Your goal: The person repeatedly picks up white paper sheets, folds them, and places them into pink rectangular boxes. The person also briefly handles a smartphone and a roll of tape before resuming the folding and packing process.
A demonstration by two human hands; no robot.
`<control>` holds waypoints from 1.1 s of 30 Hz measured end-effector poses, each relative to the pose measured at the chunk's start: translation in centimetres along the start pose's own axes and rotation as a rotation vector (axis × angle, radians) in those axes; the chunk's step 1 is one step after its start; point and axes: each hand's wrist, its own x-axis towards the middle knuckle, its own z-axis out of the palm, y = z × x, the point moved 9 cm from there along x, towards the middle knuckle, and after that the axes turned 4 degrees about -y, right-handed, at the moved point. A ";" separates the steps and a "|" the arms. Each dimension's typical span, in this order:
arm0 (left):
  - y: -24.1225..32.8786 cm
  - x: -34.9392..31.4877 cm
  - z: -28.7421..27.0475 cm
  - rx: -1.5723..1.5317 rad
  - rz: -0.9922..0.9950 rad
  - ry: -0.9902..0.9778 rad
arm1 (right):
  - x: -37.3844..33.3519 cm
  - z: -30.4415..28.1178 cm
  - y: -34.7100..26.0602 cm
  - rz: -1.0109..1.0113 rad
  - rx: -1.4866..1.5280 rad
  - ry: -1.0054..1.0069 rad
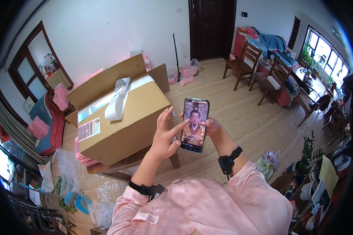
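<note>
A smartphone (193,135) with a lit screen showing a video of a person in an orange robe is held upright in front of me. My right hand (212,127) grips it along its right edge, with the other fingers mostly hidden behind it. My left hand (165,135) has its fingers spread, and its index fingertip reaches over the left part of the screen; whether it touches the glass I cannot tell. To the left, a large cardboard box (125,135) with raised flaps rests on a wooden stool or table, and a strip of white labels (117,103) lies on top.
Pink packages (39,127) lie on a blue and red sofa (51,137) at left. Wooden chairs (243,64) stand at the far right. Clear plastic bags (68,166) and a blue dustpan (82,203) are on the floor. A cluttered shelf (284,184) lines the right.
</note>
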 end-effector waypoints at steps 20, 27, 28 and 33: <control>0.8 -2.3 -0.6 -0.085 0.026 0.068 | -0.4 -0.2 -0.3 0.034 0.001 -0.075; 0.5 -1.5 -0.5 -0.065 0.018 0.092 | -0.4 -0.7 -0.4 -0.008 -0.041 -0.014; 0.4 -1.4 -0.4 -0.067 0.011 0.093 | -0.5 -1.0 -0.6 -0.031 -0.059 0.015; 0.3 -1.4 0.1 -0.060 0.005 0.080 | -0.3 -1.0 -0.3 0.011 -0.055 -0.014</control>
